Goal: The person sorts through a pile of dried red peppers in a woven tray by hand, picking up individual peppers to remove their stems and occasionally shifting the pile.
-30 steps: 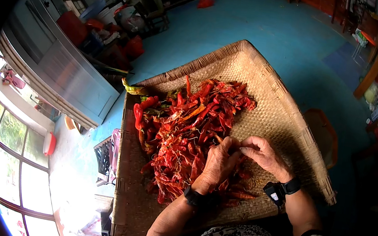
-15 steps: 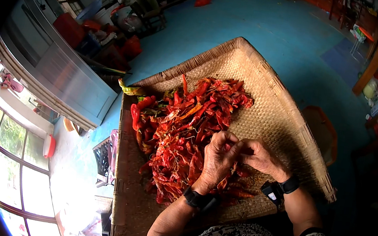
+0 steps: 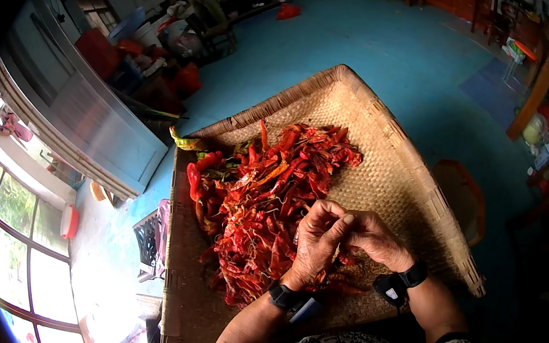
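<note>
Both the left hand (image 3: 318, 240) and the right hand (image 3: 379, 242) are bare and meet, thumbs and fingertips pinched narrow together, above the near right edge of a heap of dried red peppers (image 3: 264, 198). The peppers fill the left and middle of a broad woven tray (image 3: 413, 154), its weave bare at the far right; a yellow-green pepper (image 3: 186, 141) sits at its left rim. Half a second ago a reddish bit showed between the left fingers; now the hands have drawn tighter and hide it (so I cannot tell whether either holds anything). The heap looks much the same, which suggests the work is at the fingertips rather than in the pile. Dark bands circle both wrists, the left band (image 3: 283, 296) and right band (image 3: 414, 275). Beyond, blue floor (image 3: 347, 29) spreads across the room.
</note>
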`<state>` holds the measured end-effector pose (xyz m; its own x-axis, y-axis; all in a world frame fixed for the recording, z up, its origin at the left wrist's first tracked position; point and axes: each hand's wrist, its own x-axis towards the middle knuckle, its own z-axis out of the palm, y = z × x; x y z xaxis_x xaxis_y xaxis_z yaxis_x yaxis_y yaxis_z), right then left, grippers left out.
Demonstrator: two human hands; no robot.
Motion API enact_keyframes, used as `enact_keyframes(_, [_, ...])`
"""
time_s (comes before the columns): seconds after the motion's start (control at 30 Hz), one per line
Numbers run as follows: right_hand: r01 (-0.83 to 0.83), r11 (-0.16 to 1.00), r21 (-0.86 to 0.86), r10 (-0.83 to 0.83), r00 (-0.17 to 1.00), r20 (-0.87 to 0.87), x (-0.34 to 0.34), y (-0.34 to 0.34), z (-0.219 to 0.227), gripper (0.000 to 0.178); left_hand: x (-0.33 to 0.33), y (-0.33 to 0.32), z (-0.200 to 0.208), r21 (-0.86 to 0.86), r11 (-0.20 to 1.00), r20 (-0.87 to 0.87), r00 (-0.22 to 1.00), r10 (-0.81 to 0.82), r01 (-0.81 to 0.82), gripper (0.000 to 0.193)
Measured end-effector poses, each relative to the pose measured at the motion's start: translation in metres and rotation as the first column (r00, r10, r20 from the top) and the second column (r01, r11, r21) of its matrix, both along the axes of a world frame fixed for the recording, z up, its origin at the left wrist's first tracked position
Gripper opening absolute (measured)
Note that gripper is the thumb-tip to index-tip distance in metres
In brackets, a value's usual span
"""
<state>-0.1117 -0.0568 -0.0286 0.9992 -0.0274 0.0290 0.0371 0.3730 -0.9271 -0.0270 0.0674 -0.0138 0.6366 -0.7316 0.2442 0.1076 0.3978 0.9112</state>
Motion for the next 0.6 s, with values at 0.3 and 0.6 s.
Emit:
enact_keyframes(0.3, [0.223,0.964,-0.146,-0.227,0.974,-0.008,0.001,-0.010,-0.001,0.023,0.008,0.010,-0.002,0.171,0.982,0.103,0.993,0.057,-0.074,0.028])
enact_keyframes(0.6, [0.553,0.685,0.473,-0.646,0.762,0.045,-0.012,-0.062,0.013,0.015,0.011,0.031,-0.027,0.504,0.840,0.727,0.624,-0.287,-0.201,0.030])
